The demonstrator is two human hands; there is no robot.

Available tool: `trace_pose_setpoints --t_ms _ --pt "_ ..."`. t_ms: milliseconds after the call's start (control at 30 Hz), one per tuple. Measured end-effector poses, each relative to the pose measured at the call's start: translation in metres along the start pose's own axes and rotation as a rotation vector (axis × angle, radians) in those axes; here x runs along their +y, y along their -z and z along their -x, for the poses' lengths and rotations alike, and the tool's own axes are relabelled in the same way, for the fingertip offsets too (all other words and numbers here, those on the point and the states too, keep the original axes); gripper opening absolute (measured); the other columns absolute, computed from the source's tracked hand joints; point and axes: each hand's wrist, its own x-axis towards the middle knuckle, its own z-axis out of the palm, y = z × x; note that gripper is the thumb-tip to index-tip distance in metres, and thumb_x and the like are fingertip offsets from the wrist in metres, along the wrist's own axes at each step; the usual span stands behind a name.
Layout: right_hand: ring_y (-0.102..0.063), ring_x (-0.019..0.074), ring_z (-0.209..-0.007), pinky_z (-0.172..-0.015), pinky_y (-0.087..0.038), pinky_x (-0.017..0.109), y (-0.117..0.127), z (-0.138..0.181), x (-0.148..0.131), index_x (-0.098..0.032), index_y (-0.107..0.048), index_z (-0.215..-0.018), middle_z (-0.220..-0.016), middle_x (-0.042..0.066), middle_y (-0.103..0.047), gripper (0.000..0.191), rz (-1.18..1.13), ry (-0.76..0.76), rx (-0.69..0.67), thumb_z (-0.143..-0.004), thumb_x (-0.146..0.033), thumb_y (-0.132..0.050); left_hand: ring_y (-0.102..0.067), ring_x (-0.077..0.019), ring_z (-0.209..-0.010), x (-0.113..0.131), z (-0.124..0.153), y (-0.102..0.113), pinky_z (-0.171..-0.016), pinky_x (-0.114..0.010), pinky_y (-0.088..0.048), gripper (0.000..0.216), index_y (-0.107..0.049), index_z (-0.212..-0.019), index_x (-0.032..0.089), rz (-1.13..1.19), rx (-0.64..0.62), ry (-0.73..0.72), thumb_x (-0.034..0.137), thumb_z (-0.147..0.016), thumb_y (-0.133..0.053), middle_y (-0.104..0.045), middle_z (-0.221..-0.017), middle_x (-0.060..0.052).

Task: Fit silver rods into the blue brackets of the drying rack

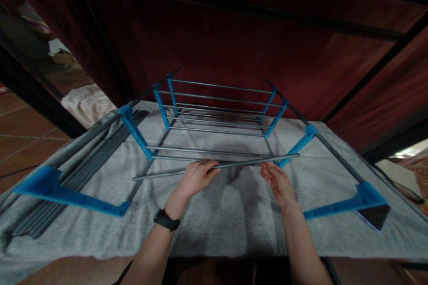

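Gripping the rod in the closed left hand, with the open-fingered right hand just beside it, the person appears mid-fitting, and seating it likely needs both ends aligned with the blue brackets beyond the hands.

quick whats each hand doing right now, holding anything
Left hand: closed around the loose grey rod.
Right hand: open, fingertips at the same rod, no grip that shows.
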Motion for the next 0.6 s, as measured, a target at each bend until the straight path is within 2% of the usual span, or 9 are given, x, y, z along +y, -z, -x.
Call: trace_pose_setpoints --t_ms 200,300,467,600 --pt "-0.070 0.0168 -0.098 -0.096 -0.055 0.033 -0.004 0.005 -0.015 -0.024 -0.071 -0.090 -0.100 0.003 -0.076 0.023 -0.196 0.031 -0.113 -0.068 -0.024 -0.078 -0.073 -0.0235 -0.097 -0.006 0.000 -0.011 -0.081 -0.031 -0.051 0.036 -0.071 -0.118 0.026 -0.070 -0.073 0.024 0.044 -0.102 -0.044 -0.078 -0.108 -0.005" --pt "-0.069 0.0162 -0.102 -0.098 -0.055 0.033 -0.005 0.005 -0.017 -0.025 -0.072 -0.094 -0.101 0.002 -0.076 0.025 -0.229 0.051 -0.111 -0.070 -0.024 -0.077 -0.073 -0.0235 -0.099 -0.008 0.000 -0.014 -0.084 -0.032 -0.052 0.036 -0.071 -0.120 0.027 -0.072 -0.100 0.030 0.044 -0.102 -0.045 -0.078 -0.110 -0.005" --pt "-0.070 0.0138 -0.086 -0.088 -0.059 0.031 -0.004 0.001 -0.010 -0.024 -0.070 -0.087 -0.094 0.000 -0.075 0.022 -0.177 0.068 -0.033 -0.072 -0.031 -0.084 -0.072 -0.0238 -0.105 -0.011 -0.001 -0.018 -0.090 -0.033 -0.052 0.032 -0.071 -0.122 0.028 -0.039 -0.106 0.044 0.039 -0.099 -0.051 -0.076 -0.118 -0.004" --pt "-0.068 0.0110 -0.073 -0.081 -0.061 0.026 0.004 -0.005 -0.003 -0.024 -0.065 -0.077 -0.076 -0.003 -0.071 0.026 -0.166 0.052 0.063 -0.069 -0.033 -0.087 -0.071 -0.0234 -0.106 -0.015 -0.001 -0.016 -0.092 -0.033 -0.052 0.030 -0.071 -0.121 0.028 -0.045 -0.120 0.058 0.030 -0.096 -0.055 -0.076 -0.117 -0.004"
